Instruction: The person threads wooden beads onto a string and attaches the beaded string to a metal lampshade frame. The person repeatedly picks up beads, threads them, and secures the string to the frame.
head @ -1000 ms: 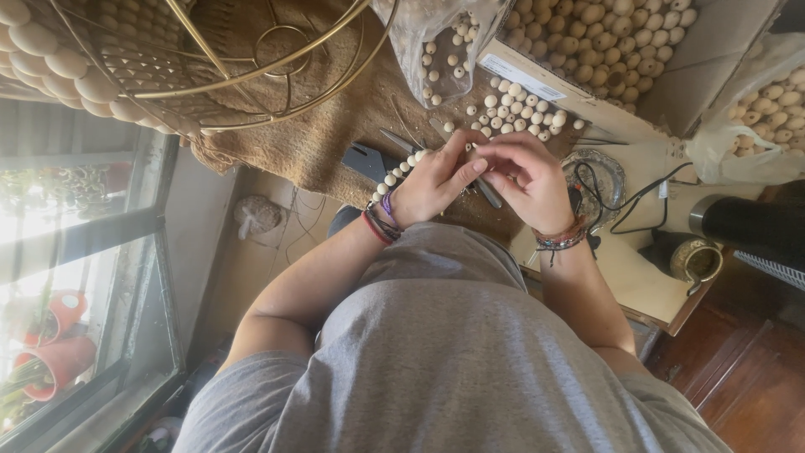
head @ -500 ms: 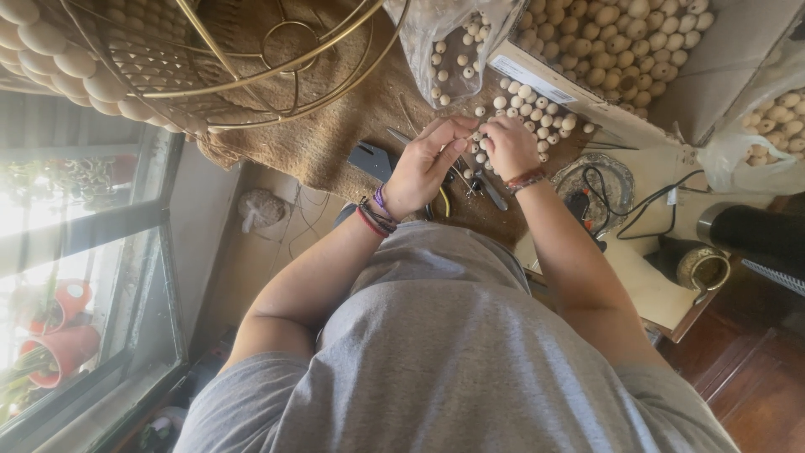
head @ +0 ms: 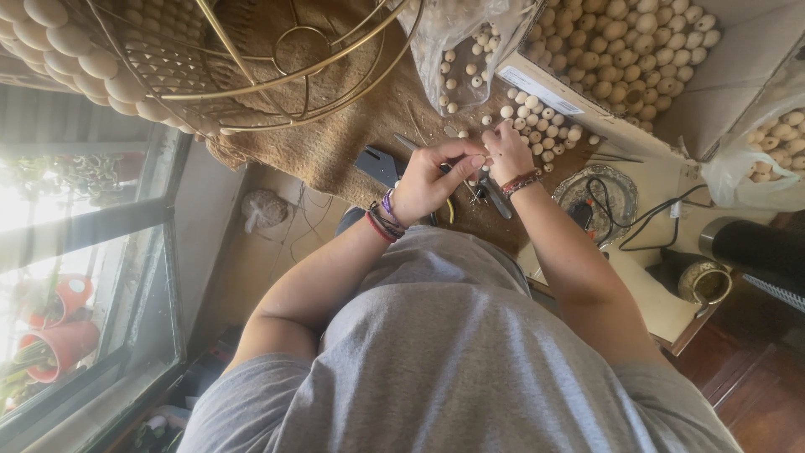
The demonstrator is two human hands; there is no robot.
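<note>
My left hand point(head: 432, 180), with several cord bracelets at the wrist, is pinched shut at thumb and forefinger on what looks like a thin thread. My right hand point(head: 506, 153), with a beaded bracelet, meets it fingertip to fingertip and pinches a small wooden bead. Both hands hover over a heap of loose pale wooden beads point(head: 545, 126) on a brown burlap mat point(head: 335, 143). What passes between the fingertips is too small to see clearly.
A brass wire frame partly covered in beads point(head: 277, 75) fills the top left. A plastic bag of beads point(head: 470, 42), a cardboard box of beads point(head: 637, 50) and another bag point(head: 771, 151) lie beyond. Pliers point(head: 496, 200), a round metal dish point(head: 608, 197), a black cylinder point(head: 755, 247) and a brass cup point(head: 704, 281) lie near.
Both hands have moved forward from near my body to the bead heap. The short bead strand seen at my left hand a second ago is out of sight.
</note>
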